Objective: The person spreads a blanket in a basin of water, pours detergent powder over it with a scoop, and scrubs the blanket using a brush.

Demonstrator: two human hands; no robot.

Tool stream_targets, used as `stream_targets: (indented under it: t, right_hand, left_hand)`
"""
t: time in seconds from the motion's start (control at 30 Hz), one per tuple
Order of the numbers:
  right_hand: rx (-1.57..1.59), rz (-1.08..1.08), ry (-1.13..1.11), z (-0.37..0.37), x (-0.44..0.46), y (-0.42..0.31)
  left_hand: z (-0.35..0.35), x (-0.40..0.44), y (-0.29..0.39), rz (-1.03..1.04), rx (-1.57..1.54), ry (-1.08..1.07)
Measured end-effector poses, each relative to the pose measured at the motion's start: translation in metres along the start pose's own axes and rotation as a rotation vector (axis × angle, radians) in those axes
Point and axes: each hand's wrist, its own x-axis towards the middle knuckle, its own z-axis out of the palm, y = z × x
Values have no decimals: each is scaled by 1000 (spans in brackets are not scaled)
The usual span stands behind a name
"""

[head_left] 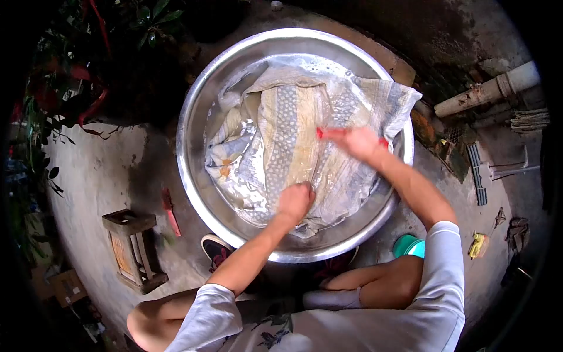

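A wet, patterned cloth [281,129] in beige, grey and blue lies spread in soapy water inside a wide metal basin [193,193]. One corner of it drapes over the basin's right rim. My left hand [296,200] is closed on the cloth near the front of the basin. Over the right part of the cloth, my right hand [359,142] grips a red brush [328,133], smeared by motion. Red ends stick out on both sides of that hand; its bristles are hidden.
A small wooden stool [135,252] and a second red brush [170,212] lie left on the concrete floor. A green tub [409,246] stands by my right knee. Plants [99,76] crowd the upper left, and a pipe [487,90] runs at upper right.
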Motion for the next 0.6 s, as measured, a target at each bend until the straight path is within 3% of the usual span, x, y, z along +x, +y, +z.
stream_targets:
  t: [0.07, 0.1, 0.13, 0.2, 0.23, 0.4, 0.43, 0.47, 0.53, 0.6]
  right_hand:
    - [-95, 160, 99, -18, 10, 24]
    - [-134, 196, 6, -18, 7, 9]
    - [-87, 132, -122, -27, 1, -19]
    - [0, -183, 12, 4, -21, -47]
    - [6, -186, 8, 2, -16, -35]
    - [-123, 289, -56, -23, 16, 17]
    - [-85, 236, -101, -27, 8, -8]
    - [-58, 34, 94, 11, 0, -13]
    - [-45, -94, 125, 20, -12, -14]
    - [-162, 106, 116, -1, -3, 21]
  left_hand:
    - [-6, 3, 6, 0, -4, 1]
    - [-9, 2, 8, 1, 1, -1]
    - [-10, 3, 8, 8, 2, 6]
    - [-7, 3, 4, 31, -37, 7]
    - [-5, 1, 1, 24, -38, 3]
    - [-13, 4, 6, 24, 16, -46]
    - [-14, 7, 6, 31, 22, -40]
    - [-13, 8, 7, 19, 17, -55]
    - [-6, 3, 5, -2, 5, -91]
    - [0, 3, 2, -21, -46, -14]
